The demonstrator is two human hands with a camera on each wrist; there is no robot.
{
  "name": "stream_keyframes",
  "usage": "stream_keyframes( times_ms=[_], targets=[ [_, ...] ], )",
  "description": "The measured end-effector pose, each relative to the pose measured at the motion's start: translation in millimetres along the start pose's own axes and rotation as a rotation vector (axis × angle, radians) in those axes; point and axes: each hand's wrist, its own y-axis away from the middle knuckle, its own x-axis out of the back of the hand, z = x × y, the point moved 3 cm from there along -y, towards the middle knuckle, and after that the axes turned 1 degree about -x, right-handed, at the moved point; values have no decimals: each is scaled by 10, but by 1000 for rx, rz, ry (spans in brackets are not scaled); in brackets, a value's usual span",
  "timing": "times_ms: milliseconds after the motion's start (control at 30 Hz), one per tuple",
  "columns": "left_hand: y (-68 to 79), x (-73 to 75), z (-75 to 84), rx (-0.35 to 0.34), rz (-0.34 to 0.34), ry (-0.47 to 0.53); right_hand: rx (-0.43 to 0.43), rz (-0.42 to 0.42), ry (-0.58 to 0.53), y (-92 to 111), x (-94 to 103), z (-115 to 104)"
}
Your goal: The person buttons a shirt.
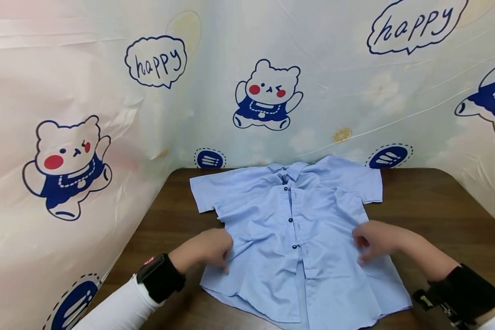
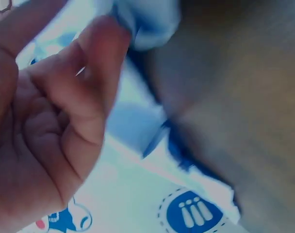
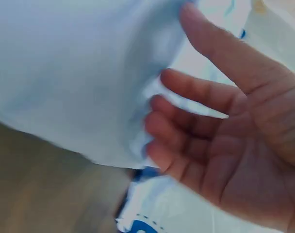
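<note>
A light blue short-sleeved button shirt lies front up on the table, its collar at the far side and its hem toward me. Dark buttons run down its front, and the hem parts below the lowest one. At the shirt's left side is my left hand, fingers bent downward; in the left wrist view a fingertip meets the cloth. My right hand is over the opposite side edge. The right wrist view shows its thumb apart from its loosely bent fingers, whose tips touch the shirt's edge.
The brown wooden table shows on both sides of the shirt. Behind and to the sides hangs a pale curtain printed with bears and "happy" bubbles. Black bands with devices sit on both wrists.
</note>
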Motion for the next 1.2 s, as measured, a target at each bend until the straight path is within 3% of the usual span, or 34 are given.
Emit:
stream_keyframes(
  times_ms=[167,233,300,400,467,600,767,900,1100,1200],
  targets=[
    [-349,223,16,-101,259,31,136,232,82,-252,209,-2],
    [-494,231,35,-67,289,24,140,264,116,-357,218,15],
    [-616,192,23,-2,263,8,118,257,143,-443,195,51],
    [-741,103,-69,95,171,-55,54,199,139,-521,158,137],
    [-786,52,-172,123,122,-70,1,154,125,-544,139,204],
    [-793,22,-352,166,36,-71,-71,100,104,-561,119,292],
    [-754,42,-465,192,-19,-35,-111,53,96,-554,113,280],
    [-746,37,-505,176,-16,-16,-95,55,113,-560,121,223],
    [-802,49,-531,138,84,31,13,207,193,-621,128,159],
    [-829,39,-556,125,97,52,17,187,195,-642,111,182]
  ],
)
